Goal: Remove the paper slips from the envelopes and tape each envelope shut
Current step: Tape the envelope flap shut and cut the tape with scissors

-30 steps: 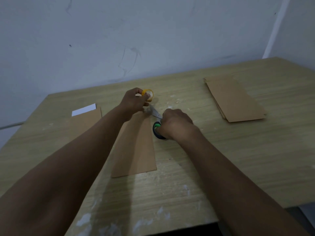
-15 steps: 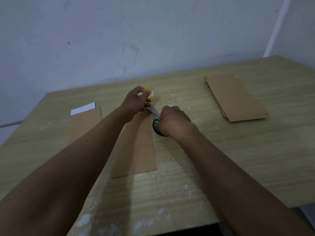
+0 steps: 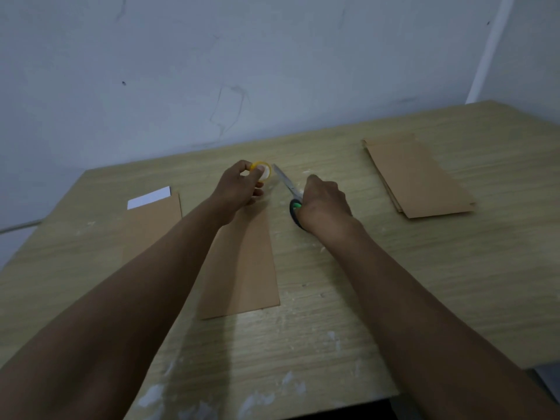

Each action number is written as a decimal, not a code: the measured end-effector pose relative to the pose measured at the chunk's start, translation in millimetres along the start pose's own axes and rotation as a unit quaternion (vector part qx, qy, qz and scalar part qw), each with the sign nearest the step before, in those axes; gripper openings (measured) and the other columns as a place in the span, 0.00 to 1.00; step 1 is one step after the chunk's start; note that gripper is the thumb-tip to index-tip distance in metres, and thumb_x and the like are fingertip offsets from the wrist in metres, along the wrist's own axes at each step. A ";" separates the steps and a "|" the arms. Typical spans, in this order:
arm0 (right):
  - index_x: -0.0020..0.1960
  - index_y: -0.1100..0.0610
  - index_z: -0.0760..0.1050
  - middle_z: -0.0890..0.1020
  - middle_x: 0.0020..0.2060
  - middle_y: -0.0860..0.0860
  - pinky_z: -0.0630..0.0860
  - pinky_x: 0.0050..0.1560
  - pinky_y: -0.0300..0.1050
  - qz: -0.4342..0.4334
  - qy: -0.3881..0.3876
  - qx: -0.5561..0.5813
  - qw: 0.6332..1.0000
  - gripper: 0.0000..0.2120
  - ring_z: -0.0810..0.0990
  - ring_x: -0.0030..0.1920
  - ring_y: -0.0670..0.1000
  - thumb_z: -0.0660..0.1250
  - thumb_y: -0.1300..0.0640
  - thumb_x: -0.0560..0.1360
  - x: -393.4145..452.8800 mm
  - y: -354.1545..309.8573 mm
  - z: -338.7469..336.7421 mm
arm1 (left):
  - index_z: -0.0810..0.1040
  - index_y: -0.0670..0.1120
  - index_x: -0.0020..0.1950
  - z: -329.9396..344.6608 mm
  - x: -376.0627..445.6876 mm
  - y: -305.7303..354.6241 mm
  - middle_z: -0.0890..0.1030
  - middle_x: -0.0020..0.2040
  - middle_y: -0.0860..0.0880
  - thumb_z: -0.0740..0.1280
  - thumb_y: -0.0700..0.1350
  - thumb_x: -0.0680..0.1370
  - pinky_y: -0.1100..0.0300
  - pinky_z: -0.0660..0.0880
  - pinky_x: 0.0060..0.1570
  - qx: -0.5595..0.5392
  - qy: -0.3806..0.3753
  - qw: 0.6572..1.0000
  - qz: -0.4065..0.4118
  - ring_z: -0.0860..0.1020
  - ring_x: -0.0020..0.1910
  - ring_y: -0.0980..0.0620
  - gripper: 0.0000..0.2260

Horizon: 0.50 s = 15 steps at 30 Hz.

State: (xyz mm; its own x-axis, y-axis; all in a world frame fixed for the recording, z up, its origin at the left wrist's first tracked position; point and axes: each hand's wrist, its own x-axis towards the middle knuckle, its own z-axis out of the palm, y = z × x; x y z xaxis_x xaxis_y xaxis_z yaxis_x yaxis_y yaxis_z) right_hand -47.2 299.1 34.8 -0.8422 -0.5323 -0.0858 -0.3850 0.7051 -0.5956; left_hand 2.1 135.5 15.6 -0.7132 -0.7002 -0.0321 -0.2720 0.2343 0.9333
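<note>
A brown envelope (image 3: pixel 242 262) lies lengthwise in the middle of the wooden table (image 3: pixel 424 283). Just past its far end my left hand (image 3: pixel 239 186) grips a small yellow-cored tape roll (image 3: pixel 263 170). To the right of it my right hand (image 3: pixel 324 204) grips green-and-black scissors (image 3: pixel 289 189), blades pointing away toward the tape roll. At the left lies another brown envelope (image 3: pixel 151 219) with a white paper slip (image 3: pixel 150 197) showing at its far end. A stack of brown envelopes (image 3: pixel 418 177) lies at the right.
A pale wall rises just behind the table's far edge. White smears mark the wood near the front edge (image 3: pixel 257 401). Bare wood lies between the middle envelope and the right stack.
My left hand with the tape roll has lifted slightly and moved away from the envelope's end. The scissors' blades now point farther out beside the roll.
</note>
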 end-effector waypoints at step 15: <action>0.67 0.60 0.71 0.74 0.62 0.60 0.74 0.54 0.51 -0.012 0.004 -0.079 0.997 0.16 0.75 0.61 0.61 0.63 0.55 0.81 4.3 -10.2 -5.6 | 0.78 0.46 0.49 -12.6 -6.5 7.3 0.82 0.47 0.45 0.68 0.50 0.81 0.63 0.71 0.39 0.029 -0.010 0.999 0.015 0.79 0.38 0.60 0.08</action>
State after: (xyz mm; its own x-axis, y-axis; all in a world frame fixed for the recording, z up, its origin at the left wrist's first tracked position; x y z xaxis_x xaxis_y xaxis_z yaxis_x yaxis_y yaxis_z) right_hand -49.0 292.3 45.0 -0.8341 -0.5475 -0.0663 -0.4599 0.7569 -0.4644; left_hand 12.9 133.3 27.1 -0.7340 -0.6790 -0.0110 -0.2862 0.2946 0.9118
